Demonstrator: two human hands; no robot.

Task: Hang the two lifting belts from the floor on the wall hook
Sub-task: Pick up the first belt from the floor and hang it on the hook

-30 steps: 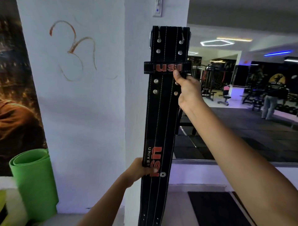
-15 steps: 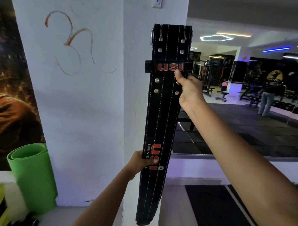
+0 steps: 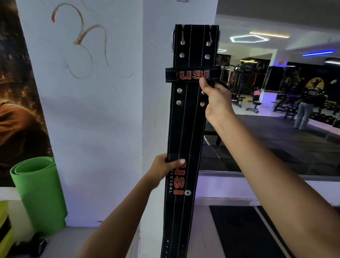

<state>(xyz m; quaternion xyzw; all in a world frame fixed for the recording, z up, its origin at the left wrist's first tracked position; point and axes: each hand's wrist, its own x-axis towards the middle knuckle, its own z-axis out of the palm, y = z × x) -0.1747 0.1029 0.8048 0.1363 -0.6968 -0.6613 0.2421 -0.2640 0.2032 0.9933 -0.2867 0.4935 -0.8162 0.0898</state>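
A long black lifting belt with red USI lettering hangs upright in front of the white pillar, buckle end at the top. My right hand grips its right edge just under the keeper loop. My left hand pinches its left edge lower down, thumb across the front. A small fitting at the pillar's top edge is mostly cut off; I cannot tell if it is the hook. A second belt is not visible.
A rolled green mat stands at the left against the white wall. A large mirror to the right reflects gym machines and a person. A dark floor mat lies at the lower right.
The belt has come down a little in view and my left hand has shifted its grip higher on the belt's left edge. My right hand keeps its hold under the loop.
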